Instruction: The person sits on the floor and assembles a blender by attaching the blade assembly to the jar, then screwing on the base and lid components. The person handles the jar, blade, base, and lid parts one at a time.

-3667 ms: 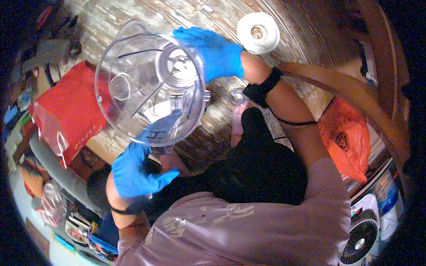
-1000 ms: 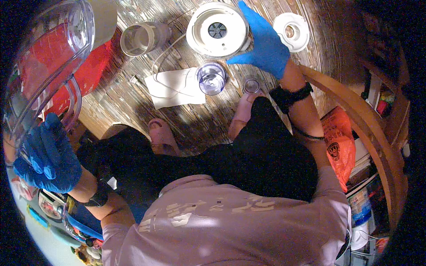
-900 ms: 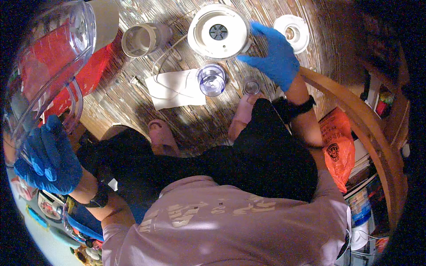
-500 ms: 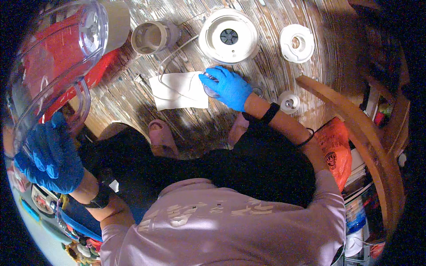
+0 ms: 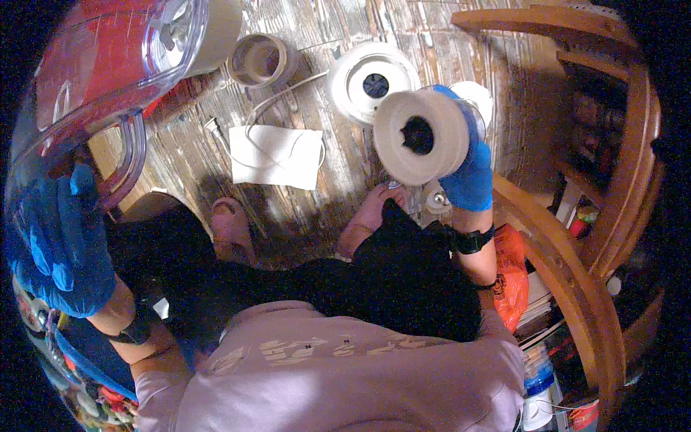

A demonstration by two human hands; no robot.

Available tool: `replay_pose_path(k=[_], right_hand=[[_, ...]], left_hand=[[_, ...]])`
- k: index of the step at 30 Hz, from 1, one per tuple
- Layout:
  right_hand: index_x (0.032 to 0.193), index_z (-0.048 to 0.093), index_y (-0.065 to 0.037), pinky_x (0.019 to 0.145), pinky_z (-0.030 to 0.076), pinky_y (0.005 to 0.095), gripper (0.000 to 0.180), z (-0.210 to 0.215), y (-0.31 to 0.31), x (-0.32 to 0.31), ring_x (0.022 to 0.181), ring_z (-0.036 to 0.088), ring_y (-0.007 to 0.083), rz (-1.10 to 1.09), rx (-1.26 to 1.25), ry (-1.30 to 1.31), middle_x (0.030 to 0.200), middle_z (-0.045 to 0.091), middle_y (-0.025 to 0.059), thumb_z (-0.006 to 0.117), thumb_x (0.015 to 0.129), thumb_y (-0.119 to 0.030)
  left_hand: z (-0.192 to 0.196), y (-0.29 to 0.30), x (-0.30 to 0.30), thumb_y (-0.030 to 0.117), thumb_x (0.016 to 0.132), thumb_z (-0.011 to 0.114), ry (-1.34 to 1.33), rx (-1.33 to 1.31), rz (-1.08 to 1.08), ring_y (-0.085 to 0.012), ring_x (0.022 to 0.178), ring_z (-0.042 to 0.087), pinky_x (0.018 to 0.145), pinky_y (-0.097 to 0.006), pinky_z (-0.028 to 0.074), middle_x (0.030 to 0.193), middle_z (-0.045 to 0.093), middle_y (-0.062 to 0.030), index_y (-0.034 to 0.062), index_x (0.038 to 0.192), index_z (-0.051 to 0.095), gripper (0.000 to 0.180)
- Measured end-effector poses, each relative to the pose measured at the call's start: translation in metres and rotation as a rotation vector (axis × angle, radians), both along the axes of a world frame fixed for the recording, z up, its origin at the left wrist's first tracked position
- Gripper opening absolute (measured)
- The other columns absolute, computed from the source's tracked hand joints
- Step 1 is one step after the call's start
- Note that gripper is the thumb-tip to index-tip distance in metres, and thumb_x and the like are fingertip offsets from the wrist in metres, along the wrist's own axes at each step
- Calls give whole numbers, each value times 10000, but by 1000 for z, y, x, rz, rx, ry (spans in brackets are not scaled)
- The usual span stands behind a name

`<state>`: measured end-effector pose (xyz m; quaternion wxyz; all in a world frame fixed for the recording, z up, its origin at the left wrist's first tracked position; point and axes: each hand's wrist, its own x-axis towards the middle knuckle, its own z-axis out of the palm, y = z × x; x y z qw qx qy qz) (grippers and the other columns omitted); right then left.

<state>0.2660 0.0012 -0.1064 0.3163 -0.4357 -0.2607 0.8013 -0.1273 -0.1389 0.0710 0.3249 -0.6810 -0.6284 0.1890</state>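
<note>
Gloves blue on both hands. Your right hand (image 5: pixel 471 176) grips a white round blade holder (image 5: pixel 421 135), raised, its dark socket facing you. Below and left of it on the floor: white motor base (image 5: pixel 371 81), paper sheet (image 5: pixel 277 155). Your left hand (image 5: pixel 61 248) clasps the clear jug (image 5: pixel 108 79) by its handle; nothing visible inside.
</note>
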Motion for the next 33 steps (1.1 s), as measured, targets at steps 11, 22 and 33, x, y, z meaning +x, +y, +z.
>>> replay_pose_path(k=[11,22,33], right_hand=[[1437,375,-57,935,505,364,905,25,15,-9,1162,553,240,70,595,-443,1274,536,138,857,672,-111],[1390,453,-132,973,472,409,828,22,35,-55,1150,539,351,598,1330,-837,1287,523,166,848,663,-168],[1397,448,-137,954,478,417,806,4,37,-64,1124,555,372,712,1237,-843,1269,531,168,830,692,-219]], left_hand=[[6,-7,-2,252,928,611,-65,-31,-1,-256,870,626,849,-388,526,960,617,-87,85,969,642,175],[10,-6,-2,236,933,599,-78,-48,-22,-257,906,630,869,-392,521,997,625,-90,74,1027,648,193],[13,7,-11,219,939,587,-130,-103,-67,-257,941,634,888,-397,515,1034,633,-92,63,1084,654,224]])
